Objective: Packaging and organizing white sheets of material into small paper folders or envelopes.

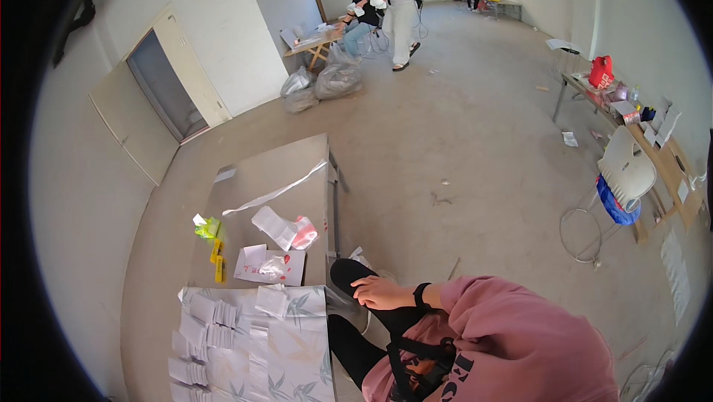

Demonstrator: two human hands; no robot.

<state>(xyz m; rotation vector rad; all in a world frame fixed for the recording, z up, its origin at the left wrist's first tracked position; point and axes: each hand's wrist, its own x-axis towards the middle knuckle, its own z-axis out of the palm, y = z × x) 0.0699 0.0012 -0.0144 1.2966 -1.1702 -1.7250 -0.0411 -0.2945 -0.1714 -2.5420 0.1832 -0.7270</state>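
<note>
My right hand (pixel 382 292) lies on my knee (pixel 347 272), fingers stretched out over the black trouser leg and nothing in them. It comes out of a pink sleeve, with a black band on the wrist. My left hand is out of sight. Beside my knees stands a table (pixel 297 161), its near part covered by a leaf-patterned cloth (pixel 301 342). Stacks of flat white packets (pixel 194 331) line the cloth's left side, and a small white stack (pixel 272 300) sits at its far edge. A clear plastic wrapper (pixel 275 266) rests on a white card with red marks (pixel 293 276).
Farther up the table lie a long white strip (pixel 275 190), white sheets (pixel 272 225), a yellow-green tissue pack (pixel 206 227) and yellow pieces (pixel 220 268). A white chair (pixel 627 168) and a cluttered bench (pixel 668 168) stand right. Bags (pixel 338 80) and several people are behind.
</note>
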